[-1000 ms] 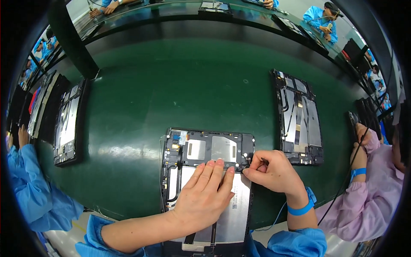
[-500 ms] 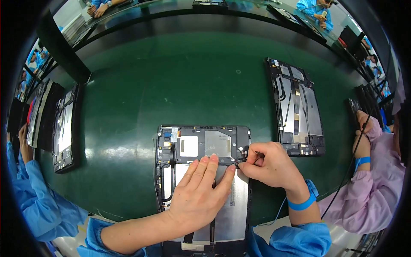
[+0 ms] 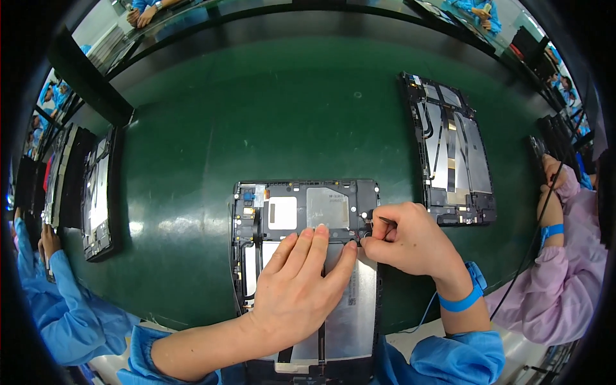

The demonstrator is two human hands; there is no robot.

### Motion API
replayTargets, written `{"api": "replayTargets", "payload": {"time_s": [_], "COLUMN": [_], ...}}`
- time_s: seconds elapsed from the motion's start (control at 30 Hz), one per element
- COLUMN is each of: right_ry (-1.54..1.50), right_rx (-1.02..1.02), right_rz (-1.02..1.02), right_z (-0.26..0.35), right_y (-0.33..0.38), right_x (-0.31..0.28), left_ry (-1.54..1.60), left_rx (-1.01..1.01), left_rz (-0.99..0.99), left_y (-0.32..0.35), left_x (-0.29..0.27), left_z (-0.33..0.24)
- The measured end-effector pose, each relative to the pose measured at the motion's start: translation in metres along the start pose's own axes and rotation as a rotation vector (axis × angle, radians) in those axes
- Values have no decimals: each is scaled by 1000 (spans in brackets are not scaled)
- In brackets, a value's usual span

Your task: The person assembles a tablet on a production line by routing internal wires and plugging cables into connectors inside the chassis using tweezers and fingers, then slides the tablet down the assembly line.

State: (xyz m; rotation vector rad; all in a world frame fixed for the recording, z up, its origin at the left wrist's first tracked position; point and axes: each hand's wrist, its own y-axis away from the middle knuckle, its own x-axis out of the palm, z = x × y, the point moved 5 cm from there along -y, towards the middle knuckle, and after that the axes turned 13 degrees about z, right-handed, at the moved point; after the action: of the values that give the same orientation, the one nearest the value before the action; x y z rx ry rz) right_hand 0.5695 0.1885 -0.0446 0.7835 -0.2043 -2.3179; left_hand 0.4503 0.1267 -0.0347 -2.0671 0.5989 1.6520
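Observation:
An opened tablet point(image 3: 359, 301) lies in front of me with its inside facing up: a black frame, silver plates and dark cables. My left hand point(image 3: 298, 285) rests flat across its middle, fingers stretched out and holding nothing. At the tablet's right edge, just beyond the left fingertips, my right hand point(image 3: 410, 240) is pinched. A thin dark pointed piece point(image 3: 387, 221) sticks out between its thumb and fingers; its exact kind is not clear. What the pinched fingertips touch on the frame is hidden. A blue band point(image 3: 465, 298) circles my right wrist.
Another opened tablet point(image 3: 452, 151) lies to the right on the green tabletop point(image 3: 256, 115). At the left, one more tablet point(image 3: 99, 199) leans on edge beside a row of dark panels point(image 3: 61, 179). Co-workers sit on both sides; a dark post point(image 3: 90, 83) rises at the far left.
The view has shifted slightly. My right hand stays pinched at the tablet's edge with a small turn, while my left hand keeps its place. At the left, a co-worker's hand has moved lower.

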Motion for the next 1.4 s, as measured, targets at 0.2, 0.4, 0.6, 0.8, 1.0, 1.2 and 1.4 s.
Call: {"api": "replayTargets", "payload": {"time_s": [0.2,0.4,0.6,0.8,1.0,1.2,1.4], "right_ry": [168,250,266,340,485,516,-173], "right_rx": [62,-210,-29,131,205,106,133], "right_rz": [32,-224,152,291,359,157,182], "right_z": [-4,9,9,17,19,16,-25], "right_y": [6,18,-8,-19,-24,-9,16], "right_x": [-2,-23,-16,-18,-14,-16,-14], "left_ry": [-11,-27,-121,-112,-152,-70,18], "left_rx": [24,193,176,173,208,186,194], "left_rz": [29,52,95,49,55,15,32], "left_y": [-3,-9,-8,-8,-7,-3,-3], "left_x": [3,-3,2,0,5,5,4], "left_z": [-2,-4,0,2,-1,3,2]}}
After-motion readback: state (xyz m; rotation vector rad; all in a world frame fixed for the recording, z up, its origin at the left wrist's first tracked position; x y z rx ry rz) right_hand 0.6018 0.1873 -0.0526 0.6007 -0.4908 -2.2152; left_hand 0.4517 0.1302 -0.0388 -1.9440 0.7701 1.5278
